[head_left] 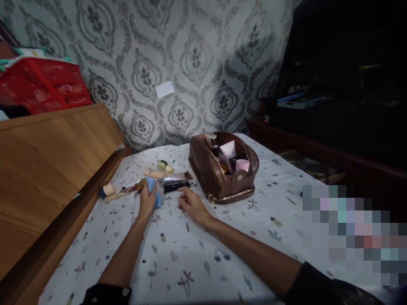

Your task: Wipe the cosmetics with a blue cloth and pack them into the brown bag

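My left hand is closed around a crumpled light-blue cloth, beside a loose row of cosmetics. My right hand hovers or rests just in front of a black tube, its fingers loosely bent and apart, with nothing seen in them. Behind the black tube lies a clear, silvery slim item. A brown leather toiletry bag stands unzipped to the right of my right hand. Inside it are a white-pink tube, a pink-lidded container and a dark bottle.
A makeup brush and other small items lie left of the cloth. A round green-lidded jar sits behind. The wooden panel borders the left side, with a red basket above. A patterned white sheet covers the surface.
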{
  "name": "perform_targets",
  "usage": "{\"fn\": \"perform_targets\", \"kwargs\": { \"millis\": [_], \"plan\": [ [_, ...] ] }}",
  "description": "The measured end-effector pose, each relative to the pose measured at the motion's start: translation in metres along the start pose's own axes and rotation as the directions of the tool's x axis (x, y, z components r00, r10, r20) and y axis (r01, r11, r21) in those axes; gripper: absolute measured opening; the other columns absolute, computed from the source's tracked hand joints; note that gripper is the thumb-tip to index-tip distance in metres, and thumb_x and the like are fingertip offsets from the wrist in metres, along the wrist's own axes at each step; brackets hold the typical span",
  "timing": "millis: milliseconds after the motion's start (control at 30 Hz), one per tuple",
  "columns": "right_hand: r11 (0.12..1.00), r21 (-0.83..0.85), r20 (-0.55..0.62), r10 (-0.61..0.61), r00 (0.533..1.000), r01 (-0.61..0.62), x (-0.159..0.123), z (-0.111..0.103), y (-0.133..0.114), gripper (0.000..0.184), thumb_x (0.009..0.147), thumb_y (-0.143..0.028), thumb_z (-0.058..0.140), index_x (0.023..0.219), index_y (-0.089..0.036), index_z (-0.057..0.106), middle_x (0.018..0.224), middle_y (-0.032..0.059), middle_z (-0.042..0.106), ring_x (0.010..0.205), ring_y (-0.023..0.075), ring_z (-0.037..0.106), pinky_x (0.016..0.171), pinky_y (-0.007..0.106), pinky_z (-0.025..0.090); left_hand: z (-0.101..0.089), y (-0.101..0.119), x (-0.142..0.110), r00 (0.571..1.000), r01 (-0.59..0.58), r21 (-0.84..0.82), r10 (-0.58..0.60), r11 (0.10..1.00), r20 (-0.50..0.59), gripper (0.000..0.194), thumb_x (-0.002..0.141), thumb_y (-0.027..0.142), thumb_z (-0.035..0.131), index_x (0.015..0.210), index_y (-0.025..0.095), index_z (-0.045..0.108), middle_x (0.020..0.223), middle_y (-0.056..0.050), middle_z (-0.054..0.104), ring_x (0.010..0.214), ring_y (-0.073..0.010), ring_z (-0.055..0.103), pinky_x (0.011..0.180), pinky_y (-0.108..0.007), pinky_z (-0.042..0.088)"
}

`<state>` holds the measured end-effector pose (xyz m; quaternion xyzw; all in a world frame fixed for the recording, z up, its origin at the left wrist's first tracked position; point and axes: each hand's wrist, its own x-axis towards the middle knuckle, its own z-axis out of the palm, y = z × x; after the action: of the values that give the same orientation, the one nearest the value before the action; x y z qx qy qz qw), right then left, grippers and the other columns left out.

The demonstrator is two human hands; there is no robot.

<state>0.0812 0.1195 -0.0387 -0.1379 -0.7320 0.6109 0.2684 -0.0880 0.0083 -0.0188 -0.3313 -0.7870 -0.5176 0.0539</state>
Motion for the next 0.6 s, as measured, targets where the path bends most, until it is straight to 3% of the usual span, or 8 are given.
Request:
{"fn": "perform_targets", "kwargs": {
  "millis": [600],
  "plan": [
    [1.0, -0.008, 0.006, 0.004, 1.0, -0.004, -0.0006, -0.0009, 0.0003, 0.025, 0.085, -0.021, 0.048, 0.109, -0.019, 0.05, 0.077, -0.0025, 0.055, 0.061, 0.0118, 0.062, 0.051, 0.022, 0.048, -0.0023, 0.0054, -0.0029, 1.0, -0.028, 0.043, 0.027, 0.999, 0.015, 0.025, 0.086, 0.047, 0.052, 0.09, 0.022, 0.049, 0.075, 0.002, 0.057, 0.073, -0.0188, 0.06, 0.076, -0.032, 0.047]
  ]
}}
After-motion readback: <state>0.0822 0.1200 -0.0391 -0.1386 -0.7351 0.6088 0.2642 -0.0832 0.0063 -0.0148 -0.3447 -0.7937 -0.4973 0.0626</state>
